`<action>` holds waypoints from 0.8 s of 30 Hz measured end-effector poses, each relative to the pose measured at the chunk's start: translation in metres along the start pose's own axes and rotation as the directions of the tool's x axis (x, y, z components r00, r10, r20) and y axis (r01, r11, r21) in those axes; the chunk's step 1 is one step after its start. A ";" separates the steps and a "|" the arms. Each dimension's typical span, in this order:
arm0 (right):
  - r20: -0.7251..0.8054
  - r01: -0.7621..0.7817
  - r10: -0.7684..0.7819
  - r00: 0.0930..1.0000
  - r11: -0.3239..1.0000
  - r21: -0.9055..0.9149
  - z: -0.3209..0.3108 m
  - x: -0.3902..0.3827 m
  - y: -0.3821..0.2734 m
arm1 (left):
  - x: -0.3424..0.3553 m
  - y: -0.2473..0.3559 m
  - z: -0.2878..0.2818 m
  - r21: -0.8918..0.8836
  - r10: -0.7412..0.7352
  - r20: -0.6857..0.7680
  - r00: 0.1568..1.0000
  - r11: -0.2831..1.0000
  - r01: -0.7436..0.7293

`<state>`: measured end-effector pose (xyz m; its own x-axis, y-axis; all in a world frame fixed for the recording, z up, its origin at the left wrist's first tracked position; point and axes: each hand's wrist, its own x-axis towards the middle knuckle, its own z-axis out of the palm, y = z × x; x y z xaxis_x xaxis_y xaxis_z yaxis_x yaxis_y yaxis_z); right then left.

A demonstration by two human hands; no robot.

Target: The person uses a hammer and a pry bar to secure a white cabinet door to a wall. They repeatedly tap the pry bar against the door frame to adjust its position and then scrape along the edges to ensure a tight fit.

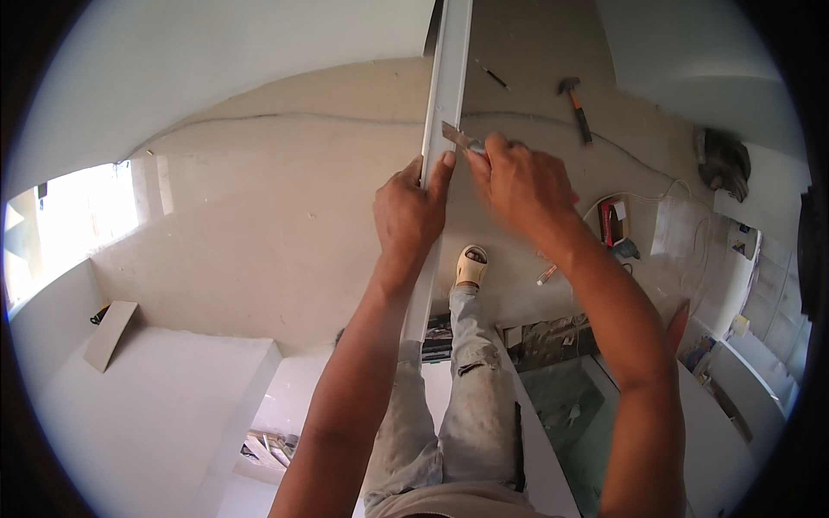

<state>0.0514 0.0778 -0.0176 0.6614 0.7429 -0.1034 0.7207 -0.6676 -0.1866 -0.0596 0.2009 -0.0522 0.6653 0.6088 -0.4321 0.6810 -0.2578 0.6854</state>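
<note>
A long, narrow white board (448,79) with raised edges runs from the top of the view down toward my legs. My left hand (409,205) is closed around it, thumb on its upper face and fingers over the left edge. In my right hand (528,183) is a utility knife (459,136), gripped by the handle. Its flat blade points left and lies at the board's right side, just above my left thumb. Whether the blade touches the surface I cannot tell. My fingers hide most of the knife's handle.
On the floor are a hammer (577,110), a thin dark tool (493,75), a red box (614,219) and a power tool (625,249). A cable (285,115) crosses the floor. A loose panel piece (111,335) rests on the white surface at left. My sandalled foot (471,266) is beside the board.
</note>
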 end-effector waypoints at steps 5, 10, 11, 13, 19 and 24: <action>0.057 0.014 -0.015 0.998 1.000 0.019 0.004 -0.001 0.013 | -0.002 0.002 0.001 0.004 0.047 -0.024 0.999 0.999 -0.047; 0.046 0.082 -0.080 0.996 0.996 -0.046 0.002 0.006 0.018 | -0.003 -0.007 0.007 -0.014 0.106 -0.124 0.987 0.994 -0.109; 0.027 0.095 -0.093 0.995 0.994 -0.053 0.005 0.006 0.020 | -0.004 -0.007 0.009 -0.019 0.117 -0.141 0.983 0.992 -0.121; 0.019 0.105 -0.104 0.994 0.994 -0.044 0.005 0.009 0.024 | -0.005 -0.006 0.009 -0.025 0.113 -0.148 0.983 0.993 -0.118; 0.073 0.149 -0.149 0.986 0.989 0.003 -0.002 0.016 0.030 | -0.003 -0.006 0.007 0.035 0.056 -0.132 0.990 0.998 -0.052; 0.061 0.147 -0.151 0.987 0.988 0.056 -0.008 0.016 0.026 | -0.004 -0.002 0.003 0.080 0.033 -0.123 0.992 0.997 -0.023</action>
<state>0.0824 0.0721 -0.0166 0.5313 0.8366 -0.1336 0.7977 -0.5471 -0.2538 -0.0625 0.1969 -0.0541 0.6444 0.6878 -0.3341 0.6878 -0.3305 0.6463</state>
